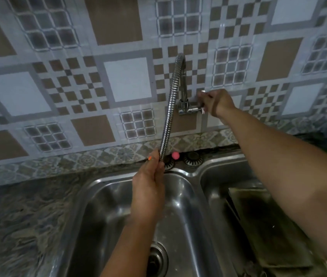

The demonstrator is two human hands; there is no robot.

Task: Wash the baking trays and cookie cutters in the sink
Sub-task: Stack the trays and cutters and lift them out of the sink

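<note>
Your baking tray point(266, 226) lies in the right basin of the double sink point(196, 172), a dark, grimy rectangle leaning against the basin wall with its long axis running from the far left corner toward you and to the right. No cookie cutters can be made out; if they are there, they are hidden or too dim to tell.

The relation that matters is this: the tray sits to the right of the spout end, while the flexible hose point(168, 108) hangs down over the left basin, its lower end in your left hand point(148, 188). Those fingers are curled round the ribbed metal just above the rim between tiled wall and sink. Your right hand point(215, 102) is far away at the wall, pinching the tap handle point(200, 110) beside the tap body, and its forearm crosses above the right basin, over the tray.

No water is visible from the hose. By my reading, you are opening the tap and will need to bend the hose rightward across the divider to reach the tray, or bring the tray into the left basin. Your left hand is nearer the hose end; your right arm is nearer the tray once it lets go of the handle.

A pink round thing point(175, 155) sits on the far ledge, and the mottled tabletop point(19, 216) spreads to the left.
</note>
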